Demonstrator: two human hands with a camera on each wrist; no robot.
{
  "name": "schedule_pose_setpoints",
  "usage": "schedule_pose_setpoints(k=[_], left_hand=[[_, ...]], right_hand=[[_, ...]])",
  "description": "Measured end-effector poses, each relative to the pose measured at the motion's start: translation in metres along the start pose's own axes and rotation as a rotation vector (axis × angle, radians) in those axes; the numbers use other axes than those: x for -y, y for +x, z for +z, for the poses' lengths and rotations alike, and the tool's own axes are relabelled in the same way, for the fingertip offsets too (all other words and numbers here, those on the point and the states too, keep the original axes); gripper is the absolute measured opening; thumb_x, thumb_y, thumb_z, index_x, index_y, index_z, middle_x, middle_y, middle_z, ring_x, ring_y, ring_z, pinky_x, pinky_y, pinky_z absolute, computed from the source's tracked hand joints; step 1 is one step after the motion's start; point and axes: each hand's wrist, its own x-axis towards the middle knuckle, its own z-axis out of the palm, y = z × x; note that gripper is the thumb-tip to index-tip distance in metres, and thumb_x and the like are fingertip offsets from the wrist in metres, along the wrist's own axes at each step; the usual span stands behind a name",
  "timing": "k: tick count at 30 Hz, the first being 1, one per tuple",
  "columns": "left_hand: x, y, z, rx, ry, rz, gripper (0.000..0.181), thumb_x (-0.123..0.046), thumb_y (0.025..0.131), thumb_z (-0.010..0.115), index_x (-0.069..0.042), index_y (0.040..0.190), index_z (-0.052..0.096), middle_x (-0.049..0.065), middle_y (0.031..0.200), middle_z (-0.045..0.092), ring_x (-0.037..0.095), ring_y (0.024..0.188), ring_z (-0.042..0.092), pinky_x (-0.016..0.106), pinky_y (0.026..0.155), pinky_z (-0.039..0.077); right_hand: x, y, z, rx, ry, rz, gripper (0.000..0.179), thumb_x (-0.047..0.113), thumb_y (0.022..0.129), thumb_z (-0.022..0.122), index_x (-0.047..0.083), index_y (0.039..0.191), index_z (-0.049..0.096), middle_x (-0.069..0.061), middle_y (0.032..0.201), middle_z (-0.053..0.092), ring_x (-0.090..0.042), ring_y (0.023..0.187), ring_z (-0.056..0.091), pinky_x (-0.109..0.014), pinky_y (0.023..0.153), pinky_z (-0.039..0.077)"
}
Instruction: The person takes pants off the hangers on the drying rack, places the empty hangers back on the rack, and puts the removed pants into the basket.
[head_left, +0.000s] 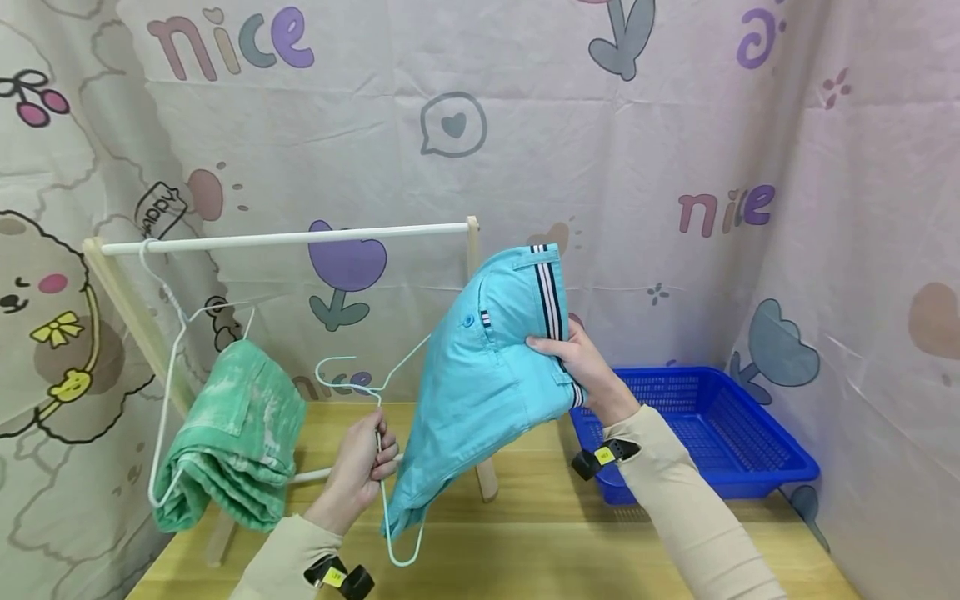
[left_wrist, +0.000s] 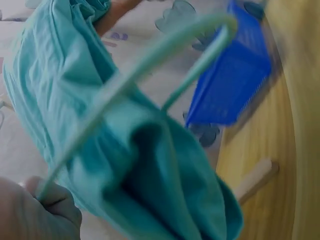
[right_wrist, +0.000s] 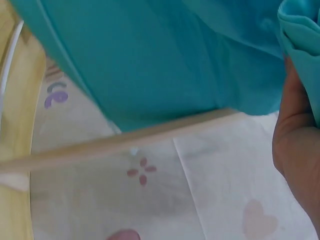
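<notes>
My left hand [head_left: 360,462] grips a thin pale-mint hanger [left_wrist: 125,84] by one side, its hook pointing up and left in the head view. My right hand [head_left: 588,367] pinches bright blue trousers [head_left: 480,358] at the waistband, which carries a navy-and-white stripe; the thumb lies on the near face. The trousers are folded and slant down to the left. Part of the hanger runs behind them, and its lower corner shows in front of their bottom end. In the left wrist view the cloth lies against the hanger's bars; how far it passes through is hidden.
A rack with a white rail [head_left: 300,237] and wooden posts stands at the left. On it, a white hanger [head_left: 171,375] bears folded green trousers [head_left: 240,425]. A blue plastic basket [head_left: 750,482] sits on the wooden table [head_left: 540,542] at the right. Patterned curtains surround the table.
</notes>
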Motion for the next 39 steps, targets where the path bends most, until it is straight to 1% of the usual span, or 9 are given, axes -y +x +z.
schedule_pose_setpoints(k=[3, 9, 14, 19, 24, 27, 29, 33, 39], left_hand=[[0.001, -0.001, -0.005, -0.051, 0.053, 0.033, 0.042, -0.032, 0.108, 0.032, -0.015, 0.069, 0.033, -0.007, 0.056, 0.032, 0.001, 0.041, 0.026, 0.014, 0.033, 0.020], [0.005, -0.001, -0.013, -0.176, 0.187, 0.190, 0.052, -0.038, 0.105, 0.043, -0.016, 0.059, 0.032, -0.009, 0.043, 0.030, 0.004, 0.034, 0.025, 0.018, 0.033, 0.021], [0.003, -0.002, -0.021, -0.196, 0.201, 0.257, 0.053, -0.040, 0.104, 0.044, -0.017, 0.058, 0.032, -0.010, 0.040, 0.029, 0.004, 0.031, 0.023, 0.019, 0.031, 0.020], [0.002, -0.003, -0.029, -0.180, 0.194, 0.270, 0.054, -0.042, 0.104, 0.043, -0.016, 0.059, 0.031, -0.010, 0.040, 0.027, 0.004, 0.031, 0.023, 0.019, 0.030, 0.020], [0.003, -0.003, -0.029, -0.168, 0.255, 0.289, 0.053, -0.048, 0.104, 0.037, -0.013, 0.064, 0.032, -0.008, 0.044, 0.028, 0.005, 0.035, 0.025, 0.018, 0.035, 0.022], [0.004, -0.003, -0.028, -0.157, 0.343, 0.273, 0.048, -0.047, 0.105, 0.031, -0.009, 0.076, 0.041, -0.007, 0.051, 0.035, 0.005, 0.040, 0.031, 0.018, 0.038, 0.025], [0.004, -0.003, -0.028, -0.140, 0.404, 0.253, 0.045, -0.043, 0.107, 0.027, -0.006, 0.092, 0.047, -0.005, 0.058, 0.040, 0.006, 0.044, 0.037, 0.018, 0.040, 0.028], [0.005, 0.000, -0.029, -0.089, 0.502, 0.208, 0.040, -0.035, 0.109, 0.023, -0.004, 0.121, 0.044, -0.002, 0.070, 0.046, 0.007, 0.050, 0.044, 0.018, 0.045, 0.033], [0.005, 0.004, -0.032, -0.066, 0.544, 0.159, 0.034, -0.031, 0.109, 0.024, -0.005, 0.125, 0.040, -0.001, 0.073, 0.047, 0.009, 0.053, 0.045, 0.019, 0.047, 0.037]], right_hand=[[0.001, 0.000, -0.007, 0.006, -0.036, 0.030, 0.037, 0.004, 0.096, 0.054, 0.020, 0.128, 0.056, -0.001, 0.117, 0.065, -0.015, 0.096, 0.068, -0.030, 0.090, 0.056], [0.005, -0.003, -0.018, -0.054, -0.055, 0.083, 0.039, 0.007, 0.095, 0.057, 0.022, 0.130, 0.053, 0.002, 0.119, 0.065, -0.014, 0.099, 0.067, -0.028, 0.092, 0.054], [0.011, -0.011, -0.027, -0.076, -0.031, 0.110, 0.038, 0.007, 0.095, 0.056, 0.024, 0.129, 0.053, 0.003, 0.116, 0.066, -0.013, 0.096, 0.067, -0.027, 0.091, 0.054], [0.017, -0.018, -0.033, -0.036, -0.124, 0.143, 0.038, 0.007, 0.094, 0.059, 0.018, 0.130, 0.052, 0.001, 0.114, 0.066, -0.016, 0.096, 0.067, -0.029, 0.088, 0.055], [0.030, -0.030, -0.037, -0.039, -0.227, 0.195, 0.042, 0.011, 0.093, 0.063, 0.013, 0.133, 0.050, 0.001, 0.117, 0.064, -0.016, 0.100, 0.066, -0.029, 0.088, 0.055], [0.041, -0.039, -0.042, -0.052, -0.242, 0.214, 0.041, 0.011, 0.094, 0.062, 0.013, 0.134, 0.050, 0.002, 0.118, 0.065, -0.015, 0.101, 0.066, -0.029, 0.088, 0.055], [0.048, -0.045, -0.045, -0.058, -0.254, 0.222, 0.039, 0.011, 0.095, 0.061, 0.014, 0.132, 0.050, 0.003, 0.117, 0.065, -0.015, 0.100, 0.066, -0.028, 0.086, 0.056], [0.065, -0.056, -0.048, -0.066, -0.263, 0.243, 0.034, 0.010, 0.096, 0.060, 0.018, 0.128, 0.051, 0.003, 0.116, 0.065, -0.014, 0.098, 0.067, -0.028, 0.084, 0.057], [0.091, -0.070, -0.050, -0.082, -0.169, 0.308, 0.028, 0.008, 0.097, 0.058, 0.017, 0.123, 0.054, -0.001, 0.113, 0.066, -0.017, 0.089, 0.070, -0.032, 0.077, 0.060]])
